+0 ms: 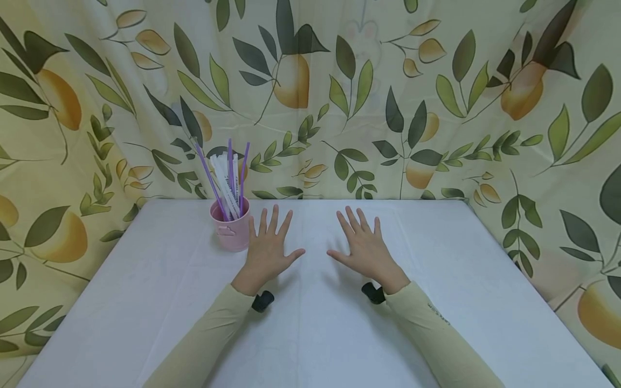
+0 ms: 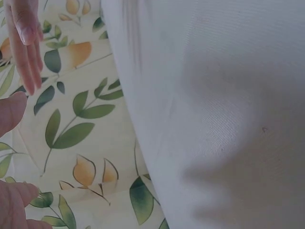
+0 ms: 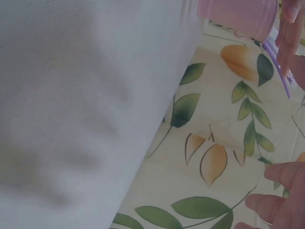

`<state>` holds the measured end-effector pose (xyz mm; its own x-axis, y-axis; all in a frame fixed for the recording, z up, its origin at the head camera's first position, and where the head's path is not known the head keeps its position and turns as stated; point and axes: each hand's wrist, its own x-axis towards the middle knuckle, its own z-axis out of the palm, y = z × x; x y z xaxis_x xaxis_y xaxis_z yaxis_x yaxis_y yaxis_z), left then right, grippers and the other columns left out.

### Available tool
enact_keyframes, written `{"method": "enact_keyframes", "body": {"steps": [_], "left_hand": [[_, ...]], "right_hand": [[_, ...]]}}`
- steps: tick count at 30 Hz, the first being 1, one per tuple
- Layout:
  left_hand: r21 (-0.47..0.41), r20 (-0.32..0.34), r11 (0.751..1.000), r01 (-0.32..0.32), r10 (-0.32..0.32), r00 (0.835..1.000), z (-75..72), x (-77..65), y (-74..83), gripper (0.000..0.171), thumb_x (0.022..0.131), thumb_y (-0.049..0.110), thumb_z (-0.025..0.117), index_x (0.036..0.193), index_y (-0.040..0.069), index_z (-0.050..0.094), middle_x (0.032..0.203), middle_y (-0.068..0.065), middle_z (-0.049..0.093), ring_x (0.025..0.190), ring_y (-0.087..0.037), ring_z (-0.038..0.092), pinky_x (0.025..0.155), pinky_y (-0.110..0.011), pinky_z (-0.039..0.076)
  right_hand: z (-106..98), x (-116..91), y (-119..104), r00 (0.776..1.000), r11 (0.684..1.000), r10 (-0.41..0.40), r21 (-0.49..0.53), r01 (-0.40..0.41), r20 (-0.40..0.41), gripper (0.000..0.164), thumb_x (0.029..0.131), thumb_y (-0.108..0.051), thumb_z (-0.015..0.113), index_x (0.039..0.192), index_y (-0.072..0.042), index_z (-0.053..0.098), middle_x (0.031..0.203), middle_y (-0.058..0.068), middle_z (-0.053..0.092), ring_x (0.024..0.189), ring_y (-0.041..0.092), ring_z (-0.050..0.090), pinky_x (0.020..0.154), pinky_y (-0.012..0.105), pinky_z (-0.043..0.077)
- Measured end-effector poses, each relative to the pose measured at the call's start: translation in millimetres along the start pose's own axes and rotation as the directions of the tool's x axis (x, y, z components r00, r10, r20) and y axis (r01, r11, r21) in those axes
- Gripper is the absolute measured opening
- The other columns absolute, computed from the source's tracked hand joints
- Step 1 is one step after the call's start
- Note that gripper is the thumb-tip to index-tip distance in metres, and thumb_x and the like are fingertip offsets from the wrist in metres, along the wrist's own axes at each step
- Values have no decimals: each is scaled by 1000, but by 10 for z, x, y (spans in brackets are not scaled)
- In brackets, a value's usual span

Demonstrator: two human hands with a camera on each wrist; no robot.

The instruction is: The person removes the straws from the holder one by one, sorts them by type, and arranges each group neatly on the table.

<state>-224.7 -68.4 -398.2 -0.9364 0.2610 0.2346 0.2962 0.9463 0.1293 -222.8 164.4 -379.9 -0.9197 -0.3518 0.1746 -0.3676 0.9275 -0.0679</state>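
Fingers spread and straight, my left hand [image 1: 266,252] is held over the white table, holding nothing. Beside it on the left stands a small pink bucket [image 1: 233,237] with purple sticks [image 1: 245,178] and white paper-like strips [image 1: 224,178] upright inside. My right hand [image 1: 367,249] mirrors the left, fingers spread, nothing in it. The two thumbs point toward each other with a gap between them. In the right wrist view, part of the pink bucket [image 3: 240,16] shows near the left hand [image 3: 289,36]. The left wrist view catches the right hand [image 2: 26,43] at its upper left.
A white cloth [image 1: 301,334] covers the table, whose far edge meets a hanging curtain [image 1: 310,124] printed with leaves and fruit. Dark wrist cameras [image 1: 263,301] sit under both sleeves. Soft hand shadows fall on the cloth.
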Motion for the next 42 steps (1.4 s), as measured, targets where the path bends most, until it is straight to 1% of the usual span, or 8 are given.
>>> {"method": "enact_keyframes", "body": {"steps": [9,15,23,28,33,38,40,42], "left_hand": [[13,21,1000,4,-4,1000,-18,-4,-46,90,84,65,50,152,21,11,159,-14,4,146,-38,2,117,-61,1],[17,16,1000,1,-2,1000,-44,-26,-96,89,84,63,51,152,20,13,159,-16,7,145,-40,5,118,-60,2],[-30,11,999,18,-18,1000,-114,-75,-213,87,86,61,51,152,19,14,158,-18,6,145,-42,5,114,-65,14],[-43,-33,999,21,-22,999,-169,-117,-330,86,86,58,54,152,18,17,157,-19,11,144,-42,9,114,-66,9],[-53,-72,999,9,-12,997,-212,-163,-490,84,85,55,56,151,18,19,156,-20,16,143,-43,13,115,-65,5],[-74,-127,997,-26,16,992,-246,-213,-679,79,86,47,59,149,13,26,153,-20,25,141,-44,20,114,-66,11],[-73,-173,996,-45,32,984,-254,-229,-760,75,85,43,62,146,12,33,150,-20,32,139,-42,26,113,-65,16],[-82,-229,994,-68,48,972,-271,-251,-835,70,83,38,66,142,9,40,145,-21,40,136,-42,32,112,-65,20]], "right_hand": [[-9,27,13,1000,1000,-7,2,7,-2,91,85,-61,53,151,-11,16,157,16,13,145,40,11,111,71,11],[18,90,-6,1000,1000,-25,7,25,-4,90,86,-62,50,151,-12,15,158,15,13,145,38,10,111,70,10],[26,203,-92,998,999,-44,26,45,-35,89,86,-61,51,151,-12,17,157,13,17,145,37,15,112,68,12],[-1,286,-148,996,997,-70,17,71,-55,88,86,-62,50,151,-12,18,158,11,15,145,34,16,113,67,14],[-41,365,-186,990,994,-109,19,111,-88,87,86,-61,51,150,-11,21,157,11,19,145,33,18,113,66,16],[-67,433,-202,979,987,-146,41,153,-140,87,85,-59,55,149,-9,25,154,13,27,143,33,24,112,66,20],[-68,465,-204,974,985,-161,40,169,-161,86,85,-58,56,148,-9,25,153,13,30,142,33,27,112,65,21],[-69,499,-210,966,982,-177,38,187,-187,86,84,-57,58,148,-9,26,152,14,33,140,33,30,111,65,23]]}}
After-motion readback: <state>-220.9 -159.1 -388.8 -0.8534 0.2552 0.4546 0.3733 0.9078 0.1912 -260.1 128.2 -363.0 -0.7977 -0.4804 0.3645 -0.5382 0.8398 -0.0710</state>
